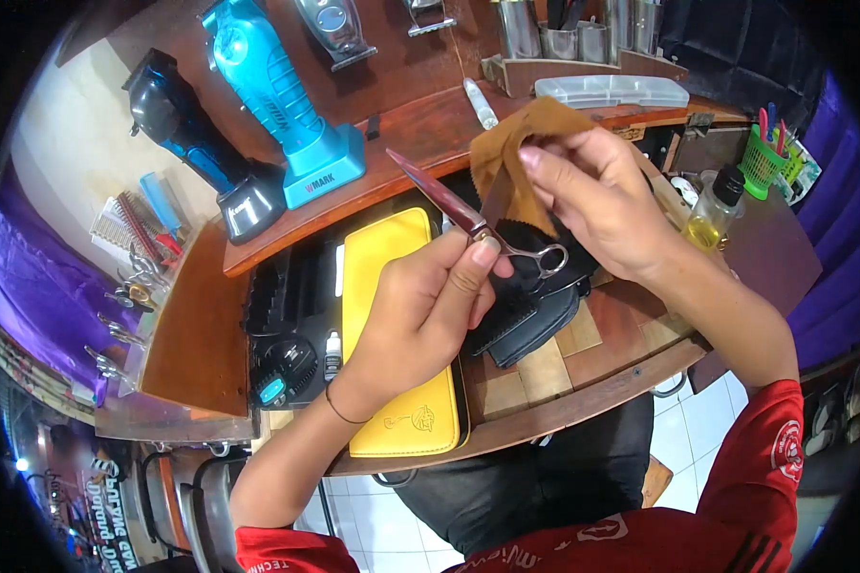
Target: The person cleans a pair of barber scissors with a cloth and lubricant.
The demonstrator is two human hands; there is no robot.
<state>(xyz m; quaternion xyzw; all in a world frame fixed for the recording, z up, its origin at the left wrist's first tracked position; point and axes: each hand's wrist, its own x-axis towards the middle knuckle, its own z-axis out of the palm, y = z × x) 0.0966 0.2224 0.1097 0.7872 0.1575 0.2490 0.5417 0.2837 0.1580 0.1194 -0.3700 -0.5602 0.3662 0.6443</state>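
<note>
My left hand [428,310] is closed around a pair of hairdressing scissors [438,198] near the pivot. One blade points up and left, and a finger ring sticks out to the right. Between the fingers of my right hand [594,196] is a brown cloth [506,143], folded and hanging down. The cloth lies around or against the other blade, which it partly hides. Below my left hand is a yellow case [392,272] with an embossed logo. A black leather pouch [537,334] lies under the scissors on the wooden drawer surface.
A turquoise clipper [268,91] and a black clipper [183,134] stand on the shelf at left. A clear plastic box [610,92], metal cups [520,33] and a white tube [480,103] are at the back. At right are an oil bottle [712,212] and a green basket [763,162].
</note>
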